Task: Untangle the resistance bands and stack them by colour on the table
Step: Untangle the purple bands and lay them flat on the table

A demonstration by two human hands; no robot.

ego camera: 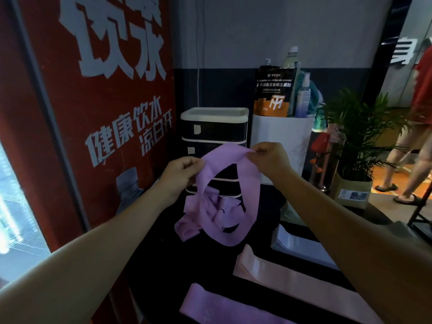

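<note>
A tall red panel (98, 118) with large white lettering fills the left side, standing against the dark table (163, 265). At the back of the table a drawer unit (214, 136) with a white top sits beside a white bin (280, 141) that holds a black-and-orange pouch (273, 94) and bottles; a potted plant (360, 136) stands further right. Above the table hangs the purple tangle of bands (222, 206) (several loops knotted through one another), its lower end close to the tabletop; whether it touches cannot be told. The left hand (181, 175) pinches the top loop at its left side, fingers curled round the band, and the right hand (271, 160) pinches the same loop at its right, thumb and fingertips closed on the edge. Nearer the camera, flat on the table, lie a pink band (280, 274) and, just beside it to the left, a purple band (210, 309).
</note>
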